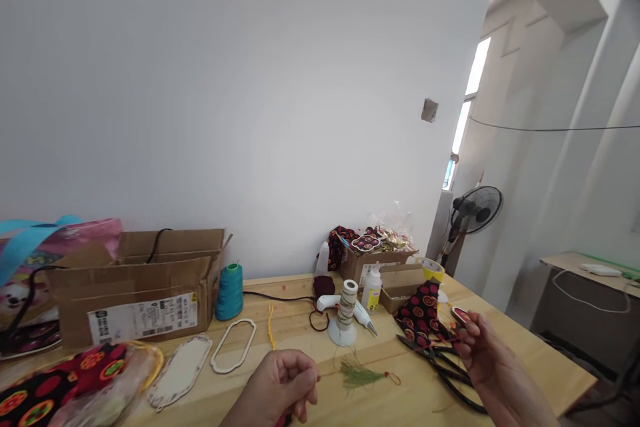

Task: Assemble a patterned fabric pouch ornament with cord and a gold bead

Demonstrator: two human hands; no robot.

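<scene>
Plain grey-white wall [250, 113] backs the wooden surface [410, 407]. Left hand [285, 383]: fingers curled, thumb pressed to the index finger, apparently gripping one end of a thin orange strand [319, 378]. Right hand [483, 347]: fingertips closed on a small red piece [460, 315] with a pale rim, held near the black scissors [443, 370]. Between the hands, a green tassel [363, 373] lies on the surface, its orange loop [394, 378] pointing right.

Handling: grip the red piece by its rim to protect the face. Apply light, even tension to the strand. Route it clear of the tassel's loose fibres and the scissors, where snagging is likely.

Limits of view: the strand's course between the hands is too fine to trace. Whatever the left palm encloses is hidden. Fingers cover part of the red piece. Patterned fabric [85, 373] at lower left is cut off.
</scene>
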